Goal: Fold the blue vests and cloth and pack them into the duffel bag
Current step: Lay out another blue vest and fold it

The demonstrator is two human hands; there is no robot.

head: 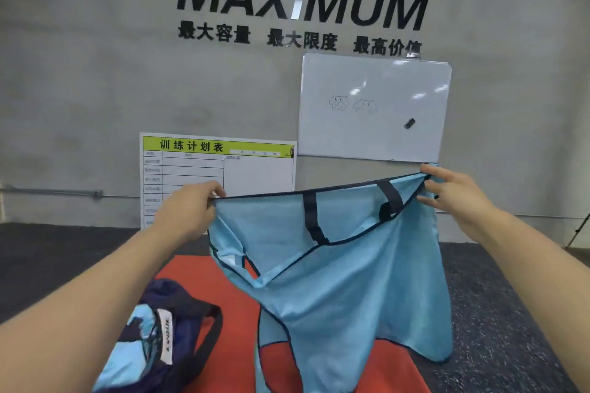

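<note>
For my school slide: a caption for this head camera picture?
Two hands hold up a blue vest above a red mat.

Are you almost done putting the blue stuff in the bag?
Partly. Some light blue fabric already sits inside the open navy duffel bag, so at least one piece looks packed. Right now the left hand and right hand hold a blue vest up by its top edge, unfolded, above the red mat. It must be folded and packed. No other loose pieces show in this view.

One blue vest (344, 281), one duffel bag (166, 329), one red mat (223, 290), two boards (373, 105)
</note>
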